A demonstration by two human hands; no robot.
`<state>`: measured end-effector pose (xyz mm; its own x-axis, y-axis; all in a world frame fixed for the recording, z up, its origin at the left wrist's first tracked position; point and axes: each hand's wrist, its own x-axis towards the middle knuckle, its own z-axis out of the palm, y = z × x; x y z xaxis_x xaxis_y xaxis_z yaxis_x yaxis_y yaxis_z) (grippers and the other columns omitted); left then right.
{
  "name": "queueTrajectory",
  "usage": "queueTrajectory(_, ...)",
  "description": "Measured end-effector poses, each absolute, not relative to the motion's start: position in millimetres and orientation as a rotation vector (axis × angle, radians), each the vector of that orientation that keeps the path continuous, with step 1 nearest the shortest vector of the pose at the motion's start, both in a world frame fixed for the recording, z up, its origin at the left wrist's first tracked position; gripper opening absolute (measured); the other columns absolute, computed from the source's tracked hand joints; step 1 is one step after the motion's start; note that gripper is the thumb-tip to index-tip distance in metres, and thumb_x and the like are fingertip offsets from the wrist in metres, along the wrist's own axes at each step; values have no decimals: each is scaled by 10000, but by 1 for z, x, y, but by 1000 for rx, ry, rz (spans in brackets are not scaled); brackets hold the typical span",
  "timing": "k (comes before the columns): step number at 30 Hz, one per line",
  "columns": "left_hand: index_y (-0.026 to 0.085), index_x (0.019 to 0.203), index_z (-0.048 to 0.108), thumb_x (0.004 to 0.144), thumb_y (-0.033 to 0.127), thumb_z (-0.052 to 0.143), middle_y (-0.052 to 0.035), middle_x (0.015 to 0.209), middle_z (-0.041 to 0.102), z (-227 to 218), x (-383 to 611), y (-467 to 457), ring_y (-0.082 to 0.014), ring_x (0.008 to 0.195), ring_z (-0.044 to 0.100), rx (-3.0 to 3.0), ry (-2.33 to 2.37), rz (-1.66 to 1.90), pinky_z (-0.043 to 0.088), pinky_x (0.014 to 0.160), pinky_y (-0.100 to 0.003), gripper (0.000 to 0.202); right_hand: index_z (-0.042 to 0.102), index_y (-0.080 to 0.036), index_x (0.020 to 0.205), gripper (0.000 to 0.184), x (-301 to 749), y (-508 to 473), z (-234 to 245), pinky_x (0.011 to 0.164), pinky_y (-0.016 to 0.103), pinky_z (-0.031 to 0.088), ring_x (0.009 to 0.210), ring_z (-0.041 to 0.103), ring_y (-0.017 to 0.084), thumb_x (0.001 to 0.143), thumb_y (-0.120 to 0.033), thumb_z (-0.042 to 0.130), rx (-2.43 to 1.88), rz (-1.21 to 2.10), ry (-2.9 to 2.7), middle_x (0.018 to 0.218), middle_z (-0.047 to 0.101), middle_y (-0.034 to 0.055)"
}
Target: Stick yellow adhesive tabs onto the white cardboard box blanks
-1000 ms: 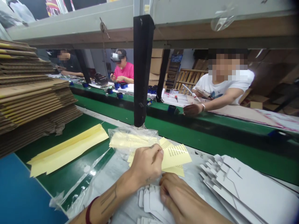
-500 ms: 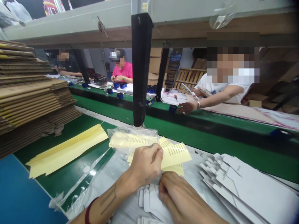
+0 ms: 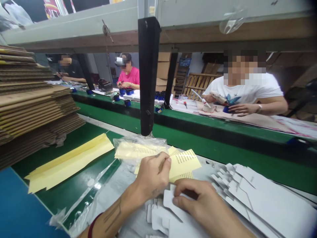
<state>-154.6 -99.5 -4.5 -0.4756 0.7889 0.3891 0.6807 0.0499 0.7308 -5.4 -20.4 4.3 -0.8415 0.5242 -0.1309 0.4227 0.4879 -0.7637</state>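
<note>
My left hand (image 3: 154, 171) is closed in a fist-like pinch above the yellow printed label sheets (image 3: 186, 164). Whatever its fingertips hold, if anything, is hidden. Beside it, my right hand (image 3: 199, 198) grips the edge of a flat white carton (image 3: 169, 200) between thumb and fingers, slightly raised over other folded-flat white cartons (image 3: 158, 218). Behind my left hand, more yellow sheets lie in or under a clear plastic bag (image 3: 141, 145).
A stack of flat white cartons (image 3: 277, 201) lies at right. Yellow strips (image 3: 71, 162) rest at left, near piled brown cardboard (image 3: 34, 105). Beyond a black post (image 3: 148, 76) runs a green conveyor (image 3: 198, 145). Several co-workers sit across it, one in a white shirt (image 3: 267, 89).
My right hand has opened its grip a little and lifted a white carton's edge. My left hand stays almost still. The white-shirted co-worker has drawn an arm back from the belt with a blue part.
</note>
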Motion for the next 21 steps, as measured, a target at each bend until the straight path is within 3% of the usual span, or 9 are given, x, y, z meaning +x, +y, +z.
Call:
queueTrajectory(1, 199, 757, 562, 916, 246, 413, 29, 616, 543, -4, -155, -100, -124, 566, 504, 1540, 2188, 1412, 342, 554, -243, 223, 692, -239, 765, 74, -3, -18, 8, 680, 276, 466, 740, 629, 187, 754, -230, 620, -863, 1301, -2567, 751, 690, -21)
queueTrajectory(2, 198, 760, 567, 917, 248, 413, 27, 619, 550, -4, -156, -100, -126, 568, 509, 1538, 2186, 1413, 347, 556, -244, 225, 706, -262, 923, 200, -1, -16, 12, 703, 281, 484, 771, 647, 191, 739, -228, 637, -883, 1326, -2528, 799, 706, -25)
queueTrajectory(4, 197, 775, 580, 921, 258, 414, 21, 635, 570, -3, -156, -101, -131, 584, 529, 1532, 2179, 1419, 359, 566, -246, 229, 548, -327, 1301, 623, 5, -11, 21, 765, 293, 519, 845, 680, 193, 704, -197, 667, -897, 1390, -2452, 928, 729, -28)
queueTrajectory(6, 196, 787, 589, 925, 268, 412, 16, 651, 588, -3, -157, -101, -136, 599, 547, 1523, 2176, 1428, 369, 575, -248, 235, 387, -339, 1441, 792, 13, -5, 32, 759, 295, 553, 843, 703, 189, 714, -202, 671, -867, 1432, -2409, 985, 739, -9)
queueTrajectory(10, 195, 782, 589, 922, 286, 416, 13, 655, 599, -4, -159, -100, -139, 597, 558, 1505, 2195, 1430, 375, 575, -250, 240, 671, -271, 1190, 492, 42, 26, 59, 603, 295, 597, 779, 730, 250, 719, -405, 713, -837, 1217, -2326, 957, 767, 69)
queueTrajectory(13, 195, 790, 592, 923, 298, 418, 9, 666, 616, -5, -159, -100, -141, 604, 571, 1506, 2192, 1423, 383, 580, -250, 241, 772, -292, 933, 377, 80, 66, 70, 542, 271, 584, 728, 733, 262, 637, -526, 762, -1007, 1003, -2273, 881, 783, 71)
queueTrajectory(17, 193, 805, 603, 922, 288, 424, 3, 688, 641, -7, -156, -100, -143, 620, 585, 1529, 2183, 1406, 392, 582, -245, 234, 772, -337, 916, 307, 125, 121, 62, 590, 270, 537, 792, 731, 247, 671, -518, 730, -1271, 766, -2199, 900, 788, 44)
queueTrajectory(19, 193, 809, 607, 921, 279, 428, 0, 697, 651, -7, -154, -100, -144, 627, 592, 1542, 2170, 1391, 395, 582, -243, 228, 786, -322, 842, 195, 132, 140, 54, 627, 322, 542, 781, 735, 262, 701, -434, 711, -1246, 673, -2279, 864, 790, 36)
queueTrajectory(21, 193, 813, 609, 921, 272, 428, 0, 692, 654, -8, -152, -100, -143, 620, 594, 1578, 2155, 1368, 395, 577, -243, 224, 785, -274, 691, 92, 128, 148, 49, 561, 358, 530, 660, 729, 276, 695, -330, 711, -1134, 447, -2350, 727, 777, 67)
